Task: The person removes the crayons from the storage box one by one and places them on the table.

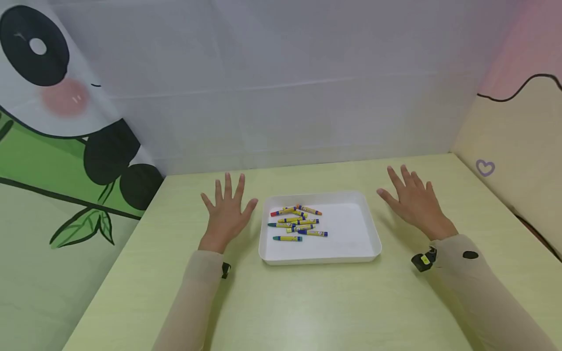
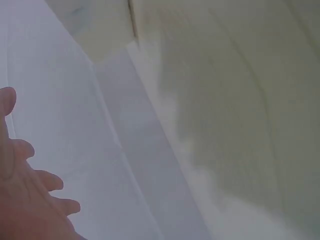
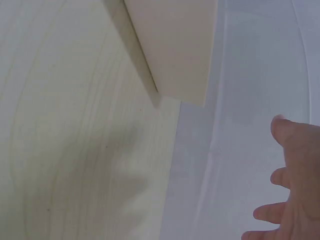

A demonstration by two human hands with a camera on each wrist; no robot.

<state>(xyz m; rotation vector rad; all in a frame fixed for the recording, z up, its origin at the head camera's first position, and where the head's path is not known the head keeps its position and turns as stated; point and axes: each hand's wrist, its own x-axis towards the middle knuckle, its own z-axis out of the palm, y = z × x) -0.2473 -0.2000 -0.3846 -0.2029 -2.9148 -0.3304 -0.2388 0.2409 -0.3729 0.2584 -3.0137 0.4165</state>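
Observation:
A white tray point(image 1: 347, 229) lies on the table between the two hands. Several crayons point(image 1: 312, 233) in yellow wrappers are heaped in its left half, with red, orange, green and blue tips among them. To the left of the tray is the left hand point(image 1: 226, 214), fingers spread and holding nothing. The right hand point(image 1: 414, 201), also spread and bare of any object, is to the right of the tray. Both wrist views catch part of a hand: the left palm point(image 2: 25, 200) and the right hand point(image 3: 300, 180), with no crayon or tray in sight.
The pale wooden table point(image 1: 281, 302) ends at a grey-white cloth backdrop point(image 1: 281, 97). A printed cartoon panel point(image 1: 66, 146) stands on the left, and a pink and cream panel point(image 1: 518, 131) on the right. Dark wrist devices point(image 1: 424, 260) are worn at the sleeves.

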